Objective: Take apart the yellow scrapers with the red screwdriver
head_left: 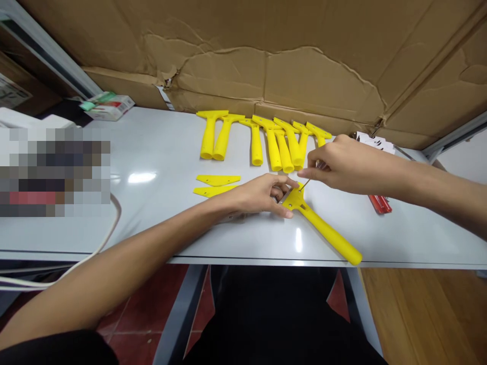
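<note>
Table (160,223): white and glossy, with light reflected at 6 and 9 o'clock (clock centred on the head of the yellow scraper (321,224), 12 at the far side).
Cardboard (266,30): brown, creased, partly torn, standing along the far side from 10 to 2 o'clock.
Floor: red tiles (133,309) near 8 o'clock, wood-look boards (426,314) between 4 and 5.
Small box (116,108): at 10 o'clock, near the cardboard.
Near edge (243,263): running across below, just beside the scraper's handle end.
White cable (117,215): curving from 9 o'clock over that edge.
Open stretches: white surface showing widely at 9 o'clock, more at 4, between handle and red tools (379,204).
Row of yellow scrapers (257,147): from 10 to nearly 1 o'clock, heads to the far side.
Yellow plates (217,180): lying flat between 9 and 10 o'clock.
Scraper's aim: head toward 10 or 11, long axis down the handle to between 4 and 5.
Left hand (262,195): at 9 o'clock, fingers curled, gripping the scraper's head.
Right hand (335,159): between 1 and 2 o'clock, pinching a thin tool (305,184), tip slanting down to a screw in the head.
</note>
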Action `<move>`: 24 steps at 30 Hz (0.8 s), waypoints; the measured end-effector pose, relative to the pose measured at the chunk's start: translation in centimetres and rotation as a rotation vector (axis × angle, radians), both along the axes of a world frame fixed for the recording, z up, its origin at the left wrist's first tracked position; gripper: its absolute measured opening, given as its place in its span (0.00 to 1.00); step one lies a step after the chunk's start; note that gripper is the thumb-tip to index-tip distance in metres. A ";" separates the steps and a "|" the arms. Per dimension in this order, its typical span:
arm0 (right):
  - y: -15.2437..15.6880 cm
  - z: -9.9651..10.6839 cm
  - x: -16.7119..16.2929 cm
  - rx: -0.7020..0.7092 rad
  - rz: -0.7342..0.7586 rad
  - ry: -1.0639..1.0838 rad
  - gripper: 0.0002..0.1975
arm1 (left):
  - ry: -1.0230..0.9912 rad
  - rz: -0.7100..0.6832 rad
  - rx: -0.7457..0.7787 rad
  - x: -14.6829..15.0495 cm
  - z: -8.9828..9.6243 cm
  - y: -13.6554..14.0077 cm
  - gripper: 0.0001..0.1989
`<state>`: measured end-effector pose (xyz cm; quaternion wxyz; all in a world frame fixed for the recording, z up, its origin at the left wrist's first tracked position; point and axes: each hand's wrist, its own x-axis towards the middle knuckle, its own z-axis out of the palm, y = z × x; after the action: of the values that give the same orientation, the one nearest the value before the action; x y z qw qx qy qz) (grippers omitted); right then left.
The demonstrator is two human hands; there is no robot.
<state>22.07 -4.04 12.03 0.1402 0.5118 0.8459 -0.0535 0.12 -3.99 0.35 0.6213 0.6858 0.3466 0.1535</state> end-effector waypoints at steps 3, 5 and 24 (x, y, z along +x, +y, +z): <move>-0.5 0.2 0.1 0.053 0.081 0.086 0.21 | 0.025 -0.010 0.030 -0.1 0.0 0.0 0.43; -1.1 0.5 0.0 0.052 0.152 0.176 0.19 | 0.019 -0.030 0.044 -0.1 0.1 0.0 0.42; -1.9 -0.9 -0.2 -0.083 0.073 0.262 0.19 | 0.016 -0.062 0.062 -0.1 0.3 0.1 0.36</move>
<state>21.83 -5.92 11.14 0.0512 0.4632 0.8720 -0.1497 -0.02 -3.89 0.68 0.6014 0.7163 0.3252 0.1396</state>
